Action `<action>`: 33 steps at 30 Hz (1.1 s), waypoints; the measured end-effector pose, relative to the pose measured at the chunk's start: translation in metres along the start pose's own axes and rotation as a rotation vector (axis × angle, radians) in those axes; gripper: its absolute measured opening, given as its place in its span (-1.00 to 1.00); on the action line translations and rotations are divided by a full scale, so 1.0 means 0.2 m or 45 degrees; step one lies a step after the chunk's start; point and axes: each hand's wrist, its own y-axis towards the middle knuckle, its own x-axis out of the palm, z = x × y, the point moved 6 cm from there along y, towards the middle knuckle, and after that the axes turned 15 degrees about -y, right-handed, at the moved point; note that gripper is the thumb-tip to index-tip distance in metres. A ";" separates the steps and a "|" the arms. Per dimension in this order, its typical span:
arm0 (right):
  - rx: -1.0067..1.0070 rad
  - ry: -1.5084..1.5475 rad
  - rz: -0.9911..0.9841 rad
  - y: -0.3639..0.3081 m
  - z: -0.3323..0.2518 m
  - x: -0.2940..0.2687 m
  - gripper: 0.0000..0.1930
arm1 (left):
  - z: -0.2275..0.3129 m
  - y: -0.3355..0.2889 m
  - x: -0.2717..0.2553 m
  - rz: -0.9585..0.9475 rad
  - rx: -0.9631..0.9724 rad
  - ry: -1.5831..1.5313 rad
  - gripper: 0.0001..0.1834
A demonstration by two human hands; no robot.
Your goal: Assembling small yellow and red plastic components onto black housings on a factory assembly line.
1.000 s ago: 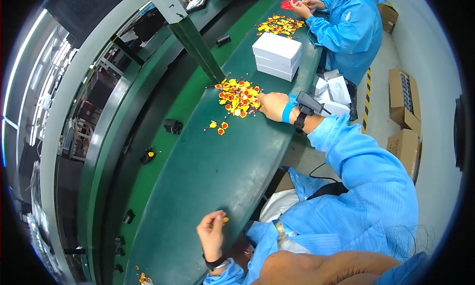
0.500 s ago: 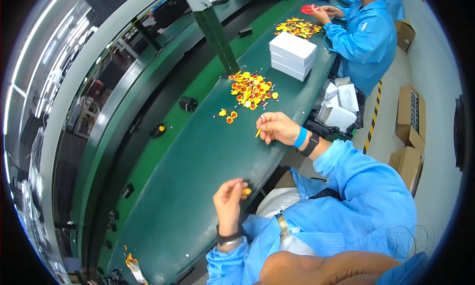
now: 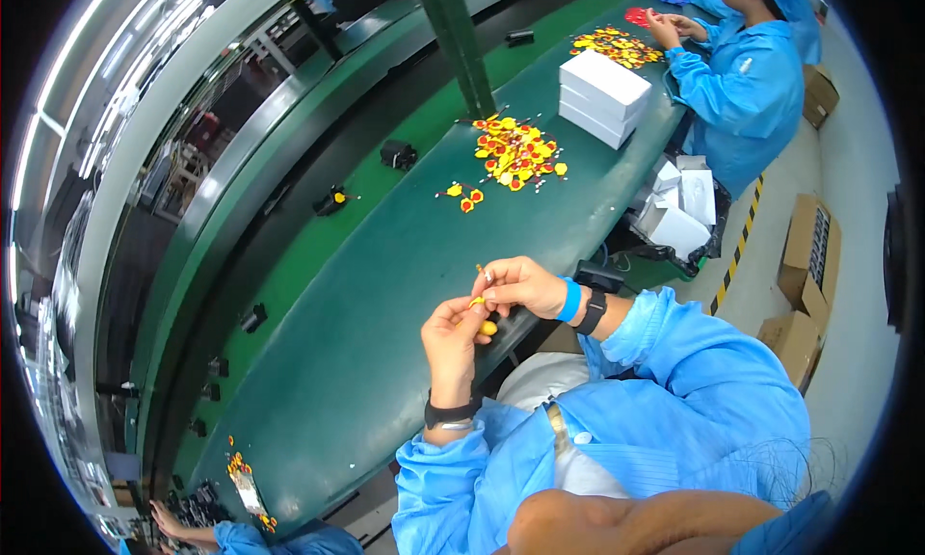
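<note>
While the left hand (image 3: 451, 331) and right hand (image 3: 522, 285) meet above the near edge of the green tabletop (image 3: 385, 295), both pinch a small yellow piece (image 3: 477, 303) between them, presumably for fine control; a rounded yellow piece (image 3: 488, 329) appears tucked under the left hand. The pile of yellow-and-red parts (image 3: 518, 155) lies beyond, seemingly heaped within reach of the right hand
</note>
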 end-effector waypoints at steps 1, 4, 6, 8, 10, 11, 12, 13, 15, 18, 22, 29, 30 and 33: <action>0.076 0.042 -0.018 0.00 0.01 0.00 -0.86 | 0.01 0.00 -0.01 0.021 -0.016 0.054 -0.87; 0.186 0.274 0.005 0.01 0.08 -0.03 -0.81 | 0.01 0.01 -0.05 0.063 -0.009 0.182 -0.89; 0.224 0.319 -0.001 0.00 0.10 -0.03 -0.82 | 0.01 0.01 -0.07 0.074 -0.029 0.191 -0.89; 0.162 0.111 0.014 0.01 0.06 -0.03 -0.81 | 0.02 0.03 -0.07 0.047 -0.020 0.207 -0.89; 0.066 -0.032 0.093 0.01 0.01 -0.04 -0.79 | 0.04 0.04 -0.08 0.103 -0.001 0.189 -0.90; 0.056 -0.030 0.107 0.02 0.03 -0.04 -0.79 | 0.03 0.06 -0.08 0.080 0.008 0.187 -0.89; -0.171 -0.305 0.196 0.03 -0.01 -0.06 -0.77 | 0.02 0.07 -0.07 0.069 0.011 0.194 -0.89; -0.397 -0.580 0.285 0.03 -0.05 -0.07 -0.75 | 0.01 0.08 -0.06 0.062 0.055 0.247 -0.89; -0.293 -0.715 0.281 0.04 -0.03 -0.07 -0.74 | -0.02 0.07 -0.02 0.026 0.105 0.319 -0.88; -0.011 -0.689 0.137 0.04 -0.06 -0.06 -0.73 | -0.03 0.09 -0.01 0.039 0.194 0.319 -0.89; 0.031 -0.116 0.354 0.08 -0.08 -0.21 -0.72 | 0.01 0.12 -0.07 0.075 0.150 0.258 -0.90; 0.200 -1.352 0.792 0.01 -0.22 -0.42 -0.65 | 0.04 0.10 -0.03 0.101 0.100 0.318 -0.89; 0.208 -1.361 0.813 -0.01 -0.22 -0.42 -0.65 | 0.05 0.09 -0.01 0.079 0.099 0.353 -0.89; -0.142 -1.159 0.452 0.02 -0.16 -0.27 -0.63 | 0.02 0.08 -0.02 -0.027 0.177 0.448 -0.88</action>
